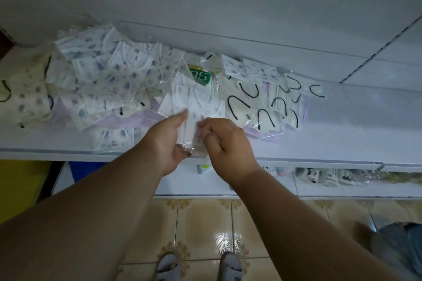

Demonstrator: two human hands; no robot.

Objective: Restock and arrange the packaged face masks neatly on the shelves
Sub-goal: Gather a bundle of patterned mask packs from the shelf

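Two hands | left hand (170, 141) and right hand (225, 141) gripping mask packets (194, 118) | shelf (68, 141) edge

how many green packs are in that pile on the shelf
1. The green pack lies near the middle of the pile, at the back, just beyond the white packs that both hands are holding. Others could be buried under the heap.

Both bare forearms stretched forward, converging toward the middle. Left hand (167, 138) turned palm inward, thumb raised, fingers curled round a clear packet from below. Right hand (225, 138) back upward, fingers bent down (tips hidden), pinching the same packet from above. Hands almost touching, wrists straight.
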